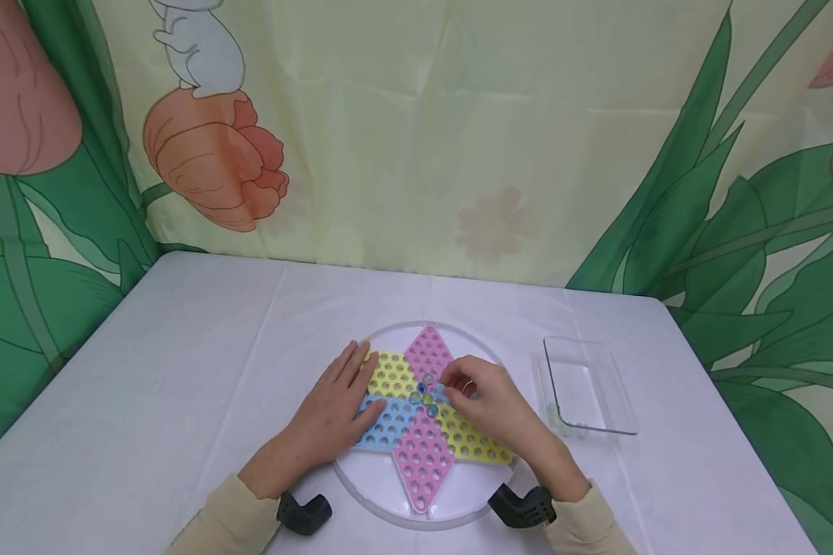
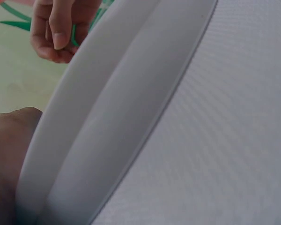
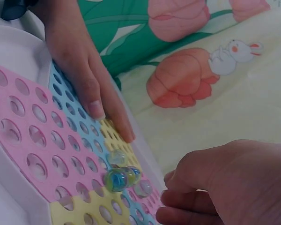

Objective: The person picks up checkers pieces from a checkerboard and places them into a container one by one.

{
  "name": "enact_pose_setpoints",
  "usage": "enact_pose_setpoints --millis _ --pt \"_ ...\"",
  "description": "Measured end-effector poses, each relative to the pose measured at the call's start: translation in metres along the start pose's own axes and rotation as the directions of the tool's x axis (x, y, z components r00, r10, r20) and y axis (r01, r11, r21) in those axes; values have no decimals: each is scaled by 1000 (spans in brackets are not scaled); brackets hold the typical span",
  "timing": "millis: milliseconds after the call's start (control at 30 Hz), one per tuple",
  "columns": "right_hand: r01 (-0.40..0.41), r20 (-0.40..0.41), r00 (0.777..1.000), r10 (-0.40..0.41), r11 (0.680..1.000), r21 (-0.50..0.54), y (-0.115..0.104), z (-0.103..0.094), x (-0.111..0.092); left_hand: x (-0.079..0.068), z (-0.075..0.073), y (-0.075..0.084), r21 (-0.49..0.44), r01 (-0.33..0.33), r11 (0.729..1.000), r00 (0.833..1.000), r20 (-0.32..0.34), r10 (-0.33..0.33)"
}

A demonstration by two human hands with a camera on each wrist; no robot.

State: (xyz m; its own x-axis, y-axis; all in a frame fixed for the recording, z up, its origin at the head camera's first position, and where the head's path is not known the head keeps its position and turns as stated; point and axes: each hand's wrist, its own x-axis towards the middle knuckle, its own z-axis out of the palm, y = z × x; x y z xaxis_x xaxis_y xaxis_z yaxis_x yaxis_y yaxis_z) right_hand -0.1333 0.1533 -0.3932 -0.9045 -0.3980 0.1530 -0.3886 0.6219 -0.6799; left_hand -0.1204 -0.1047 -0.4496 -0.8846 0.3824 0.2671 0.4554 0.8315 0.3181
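Note:
A star-shaped Chinese checkers board [image 1: 423, 470] with pink, yellow and blue sections lies on the table, set in a round clear-white base. Several glass marbles [image 1: 432, 411] sit clustered in holes at its centre. My left hand [image 1: 326, 412] lies over the board's left side, fingers extended across the yellow and blue sections. Beside the cluster, my right hand [image 1: 489, 393] hovers at the right with thumb and fingers curled together. In the right wrist view its fingertips [image 3: 171, 199] are close to a clear marble [image 3: 143, 188]; I cannot tell whether a marble is between them.
To the right of the board stands a clear plastic box [image 1: 600, 424] with a few pale marbles [image 1: 558, 418] at its near left corner. The white-covered table [image 1: 201, 370] ends at a printed curtain [image 1: 389, 154] behind.

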Motion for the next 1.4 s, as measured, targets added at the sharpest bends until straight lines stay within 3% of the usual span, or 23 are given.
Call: enact_pose_setpoints --millis 367,800,1400 --pt "18 96 995 -19 1000 8 -4 9 0 0 -2 1 12 -5 1000 1000 -2 5" --pt "51 111 993 -50 999 -10 -6 17 0 0 -1 -1 8 -9 1000 1000 -3 9" --pt "23 109 994 -17 998 -54 -10 21 0 0 -1 -1 22 -8 1000 1000 2 8"
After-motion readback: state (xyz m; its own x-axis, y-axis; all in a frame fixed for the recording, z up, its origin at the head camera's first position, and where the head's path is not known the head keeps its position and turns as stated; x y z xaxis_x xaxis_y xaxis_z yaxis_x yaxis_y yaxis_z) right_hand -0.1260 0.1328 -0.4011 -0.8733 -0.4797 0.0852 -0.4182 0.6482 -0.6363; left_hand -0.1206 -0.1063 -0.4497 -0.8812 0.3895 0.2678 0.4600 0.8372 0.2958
